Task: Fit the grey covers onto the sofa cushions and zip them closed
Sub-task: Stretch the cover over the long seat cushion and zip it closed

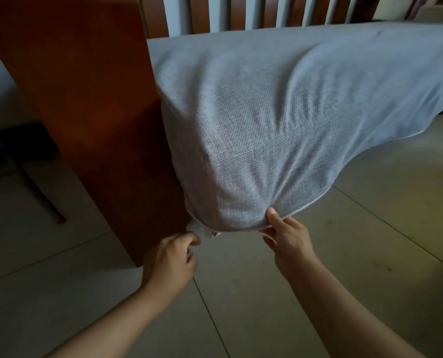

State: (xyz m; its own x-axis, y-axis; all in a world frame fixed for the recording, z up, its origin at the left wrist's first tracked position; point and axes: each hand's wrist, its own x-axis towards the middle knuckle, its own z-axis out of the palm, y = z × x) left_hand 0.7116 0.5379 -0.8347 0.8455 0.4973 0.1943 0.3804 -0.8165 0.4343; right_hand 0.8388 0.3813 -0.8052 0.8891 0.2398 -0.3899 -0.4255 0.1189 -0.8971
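A long sofa cushion in a grey woven cover (254,120) lies on the wooden sofa and juts out over the floor toward me. My right hand (285,241) pinches the cover's lower front edge, thumb on top and fingers underneath. My left hand (174,257) is closed just below the cover's left corner, where a small white bit of zipper end (205,231) sticks out. Whether the left fingers grip the zipper pull is hidden by the hand.
The reddish-brown wooden sofa arm (86,99) stands right against the cushion's left side. Wooden back slats (241,11) run behind the cushion. Pale floor tiles (370,254) lie below. Dark metal legs (34,192) stand at the far left.
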